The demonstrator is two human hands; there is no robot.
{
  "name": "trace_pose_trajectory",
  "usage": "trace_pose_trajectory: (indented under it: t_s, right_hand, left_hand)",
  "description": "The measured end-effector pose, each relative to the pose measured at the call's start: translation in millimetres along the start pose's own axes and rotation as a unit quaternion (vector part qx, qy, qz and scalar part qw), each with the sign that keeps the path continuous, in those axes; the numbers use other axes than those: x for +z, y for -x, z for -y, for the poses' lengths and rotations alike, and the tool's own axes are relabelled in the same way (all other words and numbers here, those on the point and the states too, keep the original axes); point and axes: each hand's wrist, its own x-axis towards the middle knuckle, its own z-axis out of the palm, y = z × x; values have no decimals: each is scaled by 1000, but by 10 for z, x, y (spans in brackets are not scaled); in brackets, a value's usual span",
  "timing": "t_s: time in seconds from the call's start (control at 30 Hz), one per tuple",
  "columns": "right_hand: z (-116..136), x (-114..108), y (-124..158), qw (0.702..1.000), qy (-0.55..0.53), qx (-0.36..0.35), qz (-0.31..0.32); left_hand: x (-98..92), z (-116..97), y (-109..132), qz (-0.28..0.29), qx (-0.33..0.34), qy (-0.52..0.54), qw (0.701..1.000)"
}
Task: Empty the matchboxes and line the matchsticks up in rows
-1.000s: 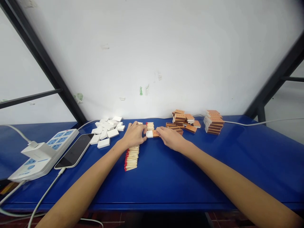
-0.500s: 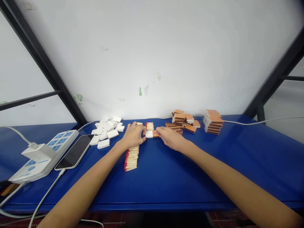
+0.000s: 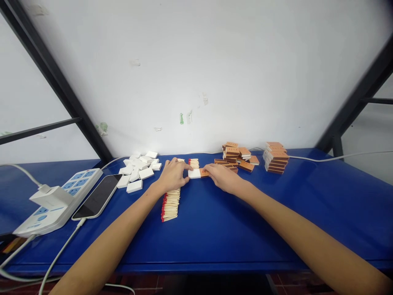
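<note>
Centrally, a white tray [image 3: 194,174] meets an orange matchbox sleeve [image 3: 204,173] over the blue table [image 3: 215,229] — left hand [image 3: 172,175] pinching the tray, right hand [image 3: 223,178] gripping the sleeve, though how far they overlap is unclear. Loose matches [image 3: 170,206] lie beside the left hand.

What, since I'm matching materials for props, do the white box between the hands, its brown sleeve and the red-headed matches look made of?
White box: probably thin card, matte, judging by its plain face and crisp edges.
Brown sleeve: likely card, dark printing on its face; finish too small to judge.
Matches: likely matte bare wood, given the pale sticks; red heads look coated.
</note>
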Motion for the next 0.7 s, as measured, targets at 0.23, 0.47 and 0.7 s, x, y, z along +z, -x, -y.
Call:
trace_pose_trajectory:
  t_s: [0.23, 0.47, 0.7]
  right_hand:
    - [2, -2, 4, 1000, 18, 9, 10]
    - [39, -34, 18, 999, 29, 15, 13]
    - [44, -84, 35, 998, 50, 39, 21]
  left_hand:
    - [-8, -2, -9, 7, 0, -10, 1000]
    - [2, -4, 0, 4, 2, -18, 1000]
    - [-22, 3, 3, 4, -3, -24, 1000]
